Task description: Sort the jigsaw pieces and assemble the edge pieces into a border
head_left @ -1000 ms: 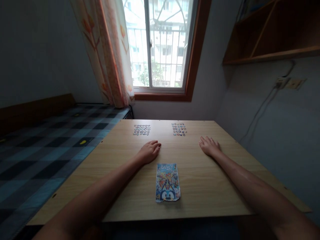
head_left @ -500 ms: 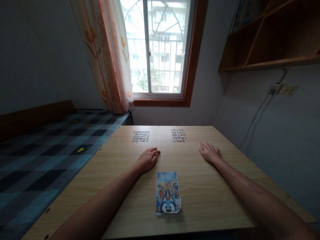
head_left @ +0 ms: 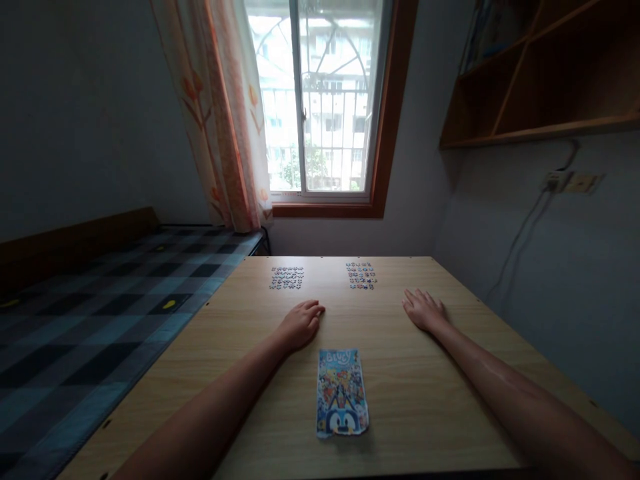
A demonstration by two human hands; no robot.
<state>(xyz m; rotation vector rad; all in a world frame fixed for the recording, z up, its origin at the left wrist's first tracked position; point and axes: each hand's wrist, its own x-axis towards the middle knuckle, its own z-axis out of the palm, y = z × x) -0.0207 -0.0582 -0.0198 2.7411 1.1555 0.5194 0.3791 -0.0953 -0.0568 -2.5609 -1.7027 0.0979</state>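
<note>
My left hand [head_left: 302, 324] rests on the wooden table, fingers stretched forward and holding nothing. Over to the right, my right hand [head_left: 423, 309] lies flat with its fingers a little apart. Beyond my left hand, small jigsaw pieces [head_left: 287, 278] are laid out in rows. A second group of jigsaw pieces [head_left: 361, 275] lies in rows farther right, between the two hands and toward the back. Nearer to me, between my forearms, a colourful picture sheet [head_left: 342, 393] with a blue cartoon dog and uneven edges lies on the table.
The table [head_left: 425, 413] reaches back toward a window [head_left: 330, 120] with a flowered curtain [head_left: 220, 127] at its left. A bed [head_left: 125, 293] with checked bedding runs along the left. A wooden shelf [head_left: 540, 133] and a socket with a cable [head_left: 555, 181] are on the right wall.
The whole view has shifted slightly, so everything appears a little lower and farther right. My hands, the jigsaw pieces and the sheet keep their places on the table.
</note>
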